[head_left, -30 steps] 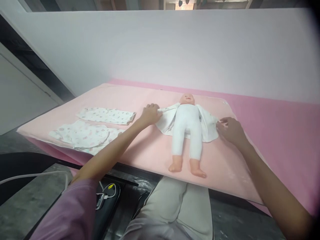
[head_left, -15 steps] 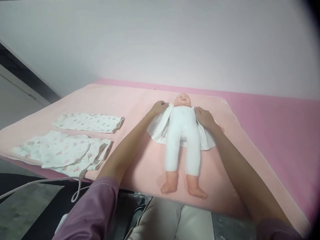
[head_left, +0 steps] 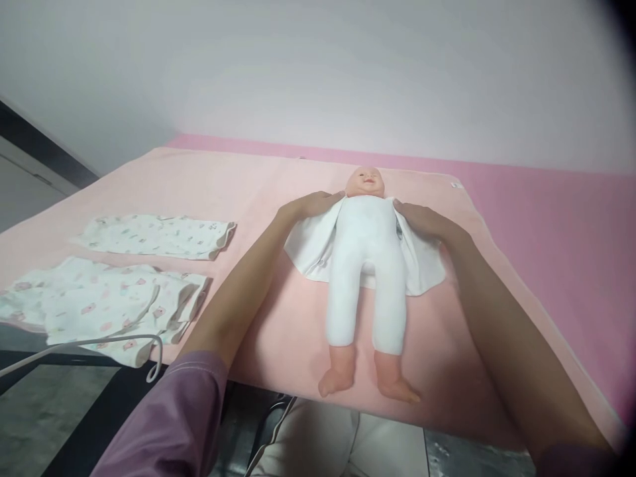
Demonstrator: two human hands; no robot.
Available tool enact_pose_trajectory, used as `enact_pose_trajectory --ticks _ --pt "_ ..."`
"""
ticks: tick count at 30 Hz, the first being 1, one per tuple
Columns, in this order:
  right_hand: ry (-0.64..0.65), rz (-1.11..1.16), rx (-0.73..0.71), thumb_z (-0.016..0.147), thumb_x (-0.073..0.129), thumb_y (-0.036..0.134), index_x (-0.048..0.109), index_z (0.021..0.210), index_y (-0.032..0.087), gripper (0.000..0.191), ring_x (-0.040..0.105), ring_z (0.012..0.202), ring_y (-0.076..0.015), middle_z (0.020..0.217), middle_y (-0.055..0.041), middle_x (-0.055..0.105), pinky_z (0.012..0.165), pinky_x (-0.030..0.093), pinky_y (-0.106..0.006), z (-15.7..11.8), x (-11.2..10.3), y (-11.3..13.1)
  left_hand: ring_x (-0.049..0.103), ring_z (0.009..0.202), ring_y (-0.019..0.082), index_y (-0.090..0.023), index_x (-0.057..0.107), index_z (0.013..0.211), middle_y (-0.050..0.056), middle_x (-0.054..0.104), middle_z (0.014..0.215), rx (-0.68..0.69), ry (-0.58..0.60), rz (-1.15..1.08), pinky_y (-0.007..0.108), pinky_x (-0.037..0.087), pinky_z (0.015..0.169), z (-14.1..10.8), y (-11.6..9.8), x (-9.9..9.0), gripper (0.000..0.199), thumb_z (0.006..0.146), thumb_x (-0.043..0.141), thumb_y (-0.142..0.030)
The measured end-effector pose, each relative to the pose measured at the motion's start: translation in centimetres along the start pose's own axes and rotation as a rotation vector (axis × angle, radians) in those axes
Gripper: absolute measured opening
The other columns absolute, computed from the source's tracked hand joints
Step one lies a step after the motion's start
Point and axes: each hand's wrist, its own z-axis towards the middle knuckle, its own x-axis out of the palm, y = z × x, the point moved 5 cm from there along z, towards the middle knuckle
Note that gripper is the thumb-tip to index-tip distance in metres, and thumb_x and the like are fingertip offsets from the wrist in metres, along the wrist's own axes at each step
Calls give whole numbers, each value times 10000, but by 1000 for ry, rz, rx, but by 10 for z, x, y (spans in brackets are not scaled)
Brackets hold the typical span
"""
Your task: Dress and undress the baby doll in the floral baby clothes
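Note:
A baby doll [head_left: 370, 228] with a white cloth body lies on its back, head away from me and bare feet toward me. A white baby shirt [head_left: 426, 268] is spread open around its torso, with flaps out to both sides. My left hand [head_left: 318, 202] is closed on the shirt's edge by the doll's shoulder, on the left of the picture. On the opposite side, my right hand [head_left: 420, 217] grips the other edge near the neck. Fingertips of both hands are partly hidden, and the doll's arms do not show.
A folded patterned baby garment [head_left: 154, 236] lies to the left, with more printed baby clothes [head_left: 106, 298] nearer the front edge. A white cord [head_left: 114, 339] loops in front of them. Pink sheeting [head_left: 278, 331] covers the table, and a wall [head_left: 318, 73] rises behind.
My right hand has shifted slightly outward, and the shirt flap there is spread wider. My left hand stays by the other shoulder, its fingers reaching closer to the neck. The view has tilted slightly.

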Motion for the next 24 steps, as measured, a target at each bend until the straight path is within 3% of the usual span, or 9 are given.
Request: enact_pose_trajectory --ticks 3,6,9,14,19,22,24 --pt "152 6 192 832 498 1066 786 1198 297 900 778 1120 -467 1344 -140 806 833 642 -533 -6 -5 -14 764 1160 457 -264 778 1369 190 822 1270 -148 89 -17 507 567 968 -5 15 -7 938 828 546 -994" --pt "219 38 198 778 547 1086 798 1081 263 913 800 969 -436 1125 -153 846 719 635 -489 -11 -8 -14 782 1052 435 -264 824 1247 191 837 1057 -127 60 34 495 571 893 -9 17 -18 915 785 588 -1018" --pt "181 28 164 753 631 1062 797 1059 246 888 799 929 -417 1079 -158 841 694 624 -463 -15 -19 -11 784 991 413 -247 852 1078 178 811 910 -12 27 71 468 570 841 -10 9 -21 838 803 607 -999" --pt "57 -74 219 757 662 1042 784 1134 241 893 784 970 -427 1218 -176 813 712 606 -471 -17 -41 -22 774 898 378 -219 809 859 135 752 759 66 -2 114 463 579 863 -3 -2 -23 697 861 670 -902" --pt "89 -162 209 815 555 1059 775 1084 253 878 768 1001 -421 1215 -157 803 816 610 -516 -11 -44 -31 771 969 337 -223 821 906 103 806 876 54 -12 129 447 592 960 -7 5 -36 558 961 623 -741" --pt "137 -194 171 892 457 1036 778 1049 285 831 757 1093 -407 1226 -117 806 949 608 -552 -13 -53 -33 773 1111 303 -271 858 1077 65 848 1105 132 89 79 377 602 966 -15 13 -39 446 995 559 -591" --pt "85 -163 134 924 455 1006 790 1021 300 787 770 1080 -381 1198 -101 820 957 628 -539 -18 -65 -35 756 1214 279 -316 857 1172 29 834 1258 149 168 43 341 595 998 -19 20 -39 429 991 541 -542"
